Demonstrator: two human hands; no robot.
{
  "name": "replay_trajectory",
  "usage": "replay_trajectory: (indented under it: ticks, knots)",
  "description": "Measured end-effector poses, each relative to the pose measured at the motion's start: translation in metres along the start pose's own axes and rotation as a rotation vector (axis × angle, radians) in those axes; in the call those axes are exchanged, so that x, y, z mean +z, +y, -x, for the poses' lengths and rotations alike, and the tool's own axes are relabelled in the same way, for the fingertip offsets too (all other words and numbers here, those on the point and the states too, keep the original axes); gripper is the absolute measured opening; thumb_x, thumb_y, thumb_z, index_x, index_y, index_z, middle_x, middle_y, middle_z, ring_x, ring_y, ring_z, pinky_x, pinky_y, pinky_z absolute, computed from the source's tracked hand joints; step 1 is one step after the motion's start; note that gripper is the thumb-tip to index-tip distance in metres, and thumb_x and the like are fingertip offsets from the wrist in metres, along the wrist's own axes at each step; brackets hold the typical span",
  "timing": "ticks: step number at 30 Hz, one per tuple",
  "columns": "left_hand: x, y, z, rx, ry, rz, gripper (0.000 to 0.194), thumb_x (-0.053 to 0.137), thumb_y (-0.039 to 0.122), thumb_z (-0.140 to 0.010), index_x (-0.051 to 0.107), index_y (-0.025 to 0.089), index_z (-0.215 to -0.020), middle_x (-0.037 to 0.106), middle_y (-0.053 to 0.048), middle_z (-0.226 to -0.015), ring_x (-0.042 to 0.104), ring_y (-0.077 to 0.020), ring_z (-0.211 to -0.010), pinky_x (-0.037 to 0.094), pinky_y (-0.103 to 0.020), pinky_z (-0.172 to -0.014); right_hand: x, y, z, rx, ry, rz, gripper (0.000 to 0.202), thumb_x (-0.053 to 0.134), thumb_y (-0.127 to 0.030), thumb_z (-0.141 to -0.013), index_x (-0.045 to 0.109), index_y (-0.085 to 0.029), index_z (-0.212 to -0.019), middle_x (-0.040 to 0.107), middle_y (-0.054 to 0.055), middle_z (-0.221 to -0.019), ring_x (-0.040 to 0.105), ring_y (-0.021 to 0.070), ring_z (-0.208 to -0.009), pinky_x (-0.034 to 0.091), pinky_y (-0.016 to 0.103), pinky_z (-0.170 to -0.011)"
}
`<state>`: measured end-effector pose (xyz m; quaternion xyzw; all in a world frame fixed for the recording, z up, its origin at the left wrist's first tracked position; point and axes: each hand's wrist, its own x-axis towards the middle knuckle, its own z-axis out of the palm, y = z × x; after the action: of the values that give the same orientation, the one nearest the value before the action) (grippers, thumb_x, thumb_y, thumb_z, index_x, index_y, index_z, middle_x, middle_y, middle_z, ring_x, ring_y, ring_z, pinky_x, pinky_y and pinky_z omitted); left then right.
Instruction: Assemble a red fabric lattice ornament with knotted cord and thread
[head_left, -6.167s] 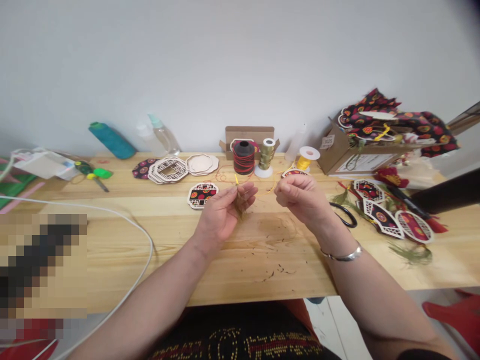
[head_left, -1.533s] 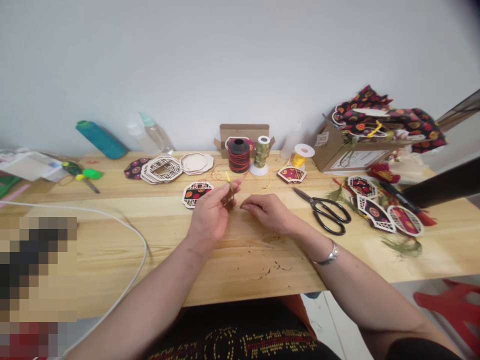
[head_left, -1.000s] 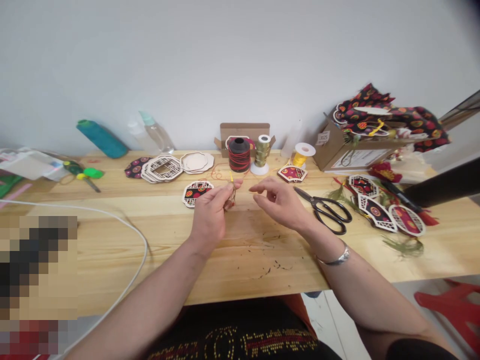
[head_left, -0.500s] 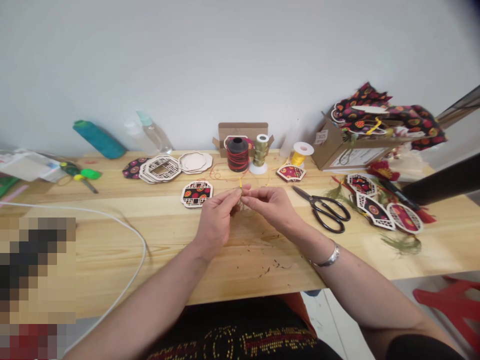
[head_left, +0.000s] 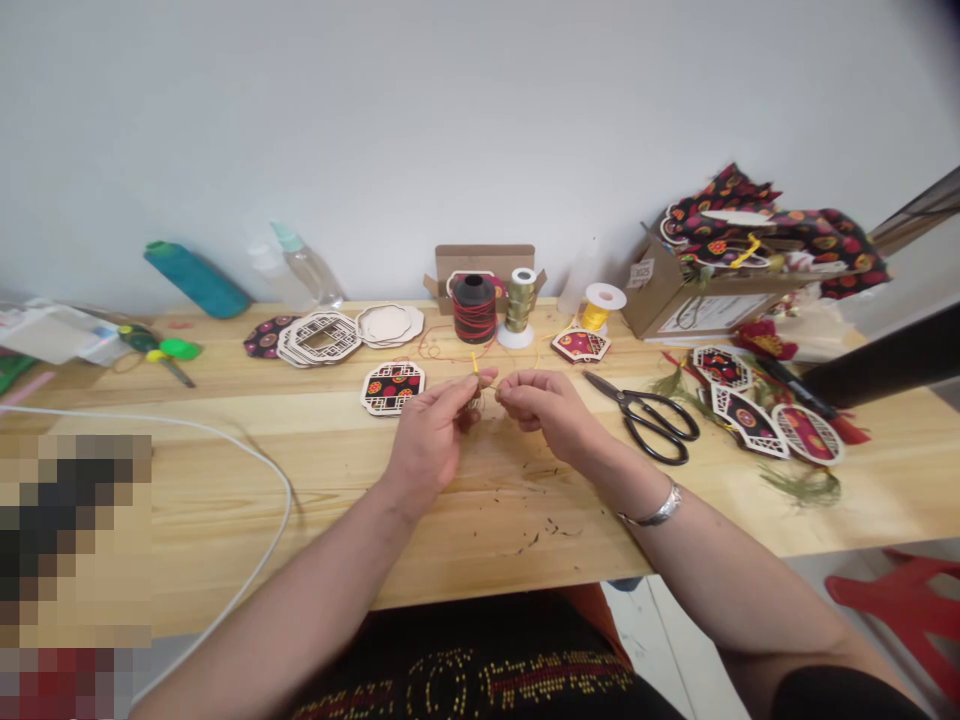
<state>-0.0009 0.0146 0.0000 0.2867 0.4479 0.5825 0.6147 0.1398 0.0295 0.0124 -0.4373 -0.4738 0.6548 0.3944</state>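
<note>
My left hand (head_left: 427, 430) is closed, thumb against fingers, over the middle of the table. A short yellow cord (head_left: 474, 364) sticks up from its pinch, with some olive thread partly hidden below. Just to the right, my right hand (head_left: 555, 415) pinches a thin thread that seems to run across the small gap to the left hand. Left of my left fingers lies a cream-framed ornament (head_left: 393, 388) with patterned dark fabric. Black-handled scissors (head_left: 652, 420) lie to the right of my right hand.
Behind the hands stand a red-and-black thread spool (head_left: 474, 312), an olive spool (head_left: 520, 305) and a yellow spool (head_left: 600, 308). Framed pieces (head_left: 321, 338) are stacked left. Finished-looking tasselled ornaments (head_left: 750, 420) and a cardboard box (head_left: 697, 300) of fabric are right. A white cable (head_left: 255, 450) crosses the left side.
My hands were together at the fingertips; my right hand has drawn a little to the right, opening a small gap. The yellow cord has shifted slightly left with my left hand.
</note>
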Motion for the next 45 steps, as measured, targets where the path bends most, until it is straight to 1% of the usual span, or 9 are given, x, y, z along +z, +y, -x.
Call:
replay_trajectory:
  ticks: [6, 11, 14, 18, 22, 25, 29, 36, 45]
  knots:
    - [-0.001, 0.000, -0.001, 0.028, 0.018, -0.016, 0.012, 0.076, 0.027, -0.066, 0.079, 0.017, -0.072, 0.074, -0.007, -0.079, 0.055, -0.0121, -0.070, 0.037, -0.024, -0.057, 0.000, 0.003, -0.003, -0.073, 0.134, 0.086, 0.016, 0.064, -0.031, -0.065, 0.061, -0.016, -0.066, 0.055, -0.003, -0.064, 0.038, 0.0079, -0.056, 0.028, 0.024, -0.054]
    - [-0.002, -0.001, -0.002, 0.032, 0.038, -0.014, 0.015, 0.076, 0.029, -0.065, 0.079, 0.017, -0.074, 0.074, -0.006, -0.081, 0.056, -0.0130, -0.072, 0.037, -0.024, -0.059, 0.001, 0.005, -0.003, -0.082, 0.140, 0.223, 0.018, 0.064, -0.033, -0.070, 0.064, -0.015, -0.072, 0.056, -0.003, -0.066, 0.043, 0.0089, -0.059, 0.034, 0.025, -0.059]
    - [-0.001, -0.001, -0.002, 0.037, 0.029, 0.004, 0.014, 0.076, 0.029, -0.065, 0.078, 0.017, -0.073, 0.074, -0.006, -0.079, 0.058, -0.0137, -0.073, 0.037, -0.024, -0.059, 0.000, 0.009, -0.005, -0.122, 0.110, 0.229, 0.019, 0.063, -0.034, -0.073, 0.063, -0.015, -0.076, 0.061, 0.000, -0.074, 0.051, 0.0120, -0.068, 0.039, 0.026, -0.065]
    - [0.000, 0.000, -0.001, 0.029, -0.013, 0.046, 0.013, 0.075, 0.026, -0.064, 0.077, 0.016, -0.070, 0.073, -0.006, -0.077, 0.059, -0.0145, -0.073, 0.039, -0.025, -0.062, -0.001, 0.013, -0.006, -0.210, -0.011, 0.199, 0.016, 0.059, -0.033, -0.079, 0.057, -0.018, -0.075, 0.066, 0.003, -0.089, 0.059, 0.0174, -0.090, 0.044, 0.030, -0.079]
    - [0.001, 0.003, -0.002, 0.004, -0.046, 0.100, 0.013, 0.074, 0.026, -0.064, 0.077, 0.015, -0.069, 0.073, -0.006, -0.076, 0.057, -0.0140, -0.069, 0.040, -0.027, -0.062, -0.001, 0.011, -0.005, -0.176, -0.108, 0.152, 0.013, 0.056, -0.030, -0.084, 0.053, -0.019, -0.078, 0.065, 0.001, -0.087, 0.064, 0.0168, -0.090, 0.047, 0.032, -0.086]
    - [0.001, 0.004, -0.002, 0.002, -0.030, 0.121, 0.013, 0.074, 0.025, -0.063, 0.076, 0.014, -0.070, 0.073, -0.005, -0.077, 0.054, -0.0117, -0.065, 0.040, -0.026, -0.061, 0.000, 0.009, -0.003, -0.109, -0.131, 0.146, 0.009, 0.053, -0.026, -0.086, 0.053, -0.018, -0.081, 0.063, -0.001, -0.077, 0.064, 0.0126, -0.071, 0.050, 0.029, -0.074]
    - [0.000, 0.004, -0.004, 0.032, 0.021, 0.119, 0.012, 0.073, 0.024, -0.064, 0.076, 0.014, -0.070, 0.075, -0.007, -0.083, 0.058, -0.0125, -0.071, 0.042, -0.025, -0.063, 0.000, 0.008, -0.002, 0.001, -0.158, 0.173, 0.011, 0.051, -0.024, -0.086, 0.052, -0.018, -0.077, 0.059, -0.003, -0.069, 0.049, 0.0060, -0.046, 0.040, 0.021, -0.048]
    - [0.000, 0.005, -0.001, 0.045, -0.033, 0.128, 0.016, 0.073, 0.028, -0.067, 0.076, 0.014, -0.074, 0.076, -0.007, -0.081, 0.068, -0.0189, -0.081, 0.049, -0.032, -0.080, -0.001, 0.007, -0.002, 0.092, -0.264, 0.116, 0.017, 0.055, -0.025, -0.083, 0.050, -0.018, -0.069, 0.045, -0.007, -0.054, 0.041, 0.0053, -0.044, 0.037, 0.019, -0.044]
    - [0.000, 0.004, 0.002, 0.042, -0.099, 0.114, 0.017, 0.072, 0.030, -0.071, 0.075, 0.014, -0.078, 0.076, -0.006, -0.081, 0.070, -0.0215, -0.084, 0.052, -0.036, -0.081, -0.003, 0.011, -0.003, 0.193, -0.307, 0.069, 0.021, 0.063, -0.031, -0.078, 0.053, -0.017, -0.067, 0.044, -0.008, -0.050, 0.037, 0.0038, -0.040, 0.033, 0.017, -0.039]
